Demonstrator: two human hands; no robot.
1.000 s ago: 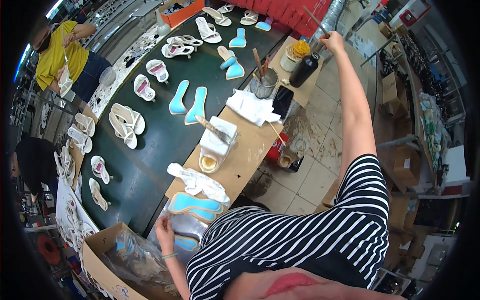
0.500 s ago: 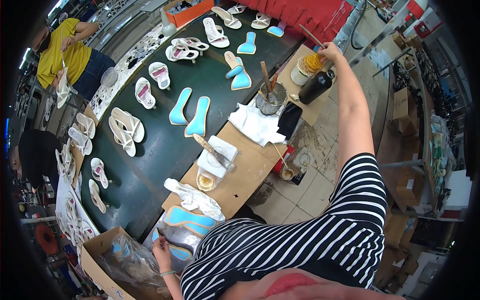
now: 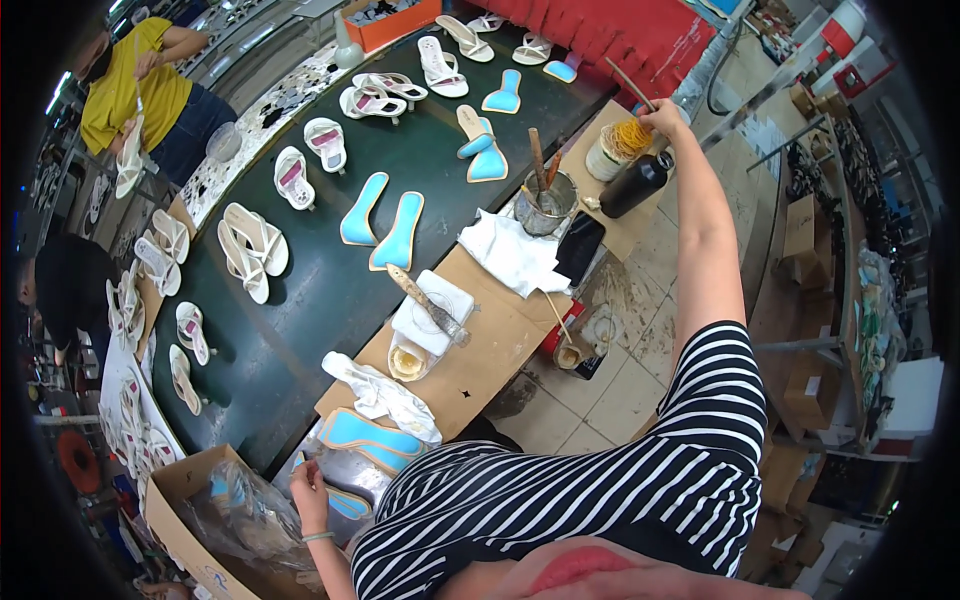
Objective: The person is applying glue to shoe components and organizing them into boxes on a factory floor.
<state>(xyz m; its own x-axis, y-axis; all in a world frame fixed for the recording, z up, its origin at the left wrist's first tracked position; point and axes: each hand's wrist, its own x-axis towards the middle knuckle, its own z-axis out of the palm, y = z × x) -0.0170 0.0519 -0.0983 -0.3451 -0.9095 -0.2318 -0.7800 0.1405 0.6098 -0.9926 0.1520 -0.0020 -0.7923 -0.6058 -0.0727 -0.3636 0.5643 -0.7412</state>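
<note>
At the upper right my right hand [image 3: 664, 117], on an outstretched arm, is closed around a thin wooden stick [image 3: 630, 82]. It is beside a cone of white thread with yellow strands [image 3: 610, 152] and a black bottle [image 3: 638, 184]. At the lower left my left hand [image 3: 309, 494] is closed on a blue sandal insole [image 3: 348, 503] with a tan edge, covering part of it. Just above lies another pair of blue insoles [image 3: 368, 436] on a grey surface. A crumpled white cloth [image 3: 385, 395] and a brush [image 3: 428, 306] on a white container are near the middle.
White sandals [image 3: 254, 246] and blue insoles [image 3: 398, 232] stand along the dark green belt [image 3: 300, 345]. A glue-stained pot [image 3: 545, 208] with sticks, a white cloth [image 3: 512, 250] and a cardboard box [image 3: 190, 515] are close by. A person in yellow [image 3: 160, 95] works across the belt.
The view has shifted slightly. My left hand has moved a little left with the insole. My right hand stays by the thread cone, still holding the stick.
</note>
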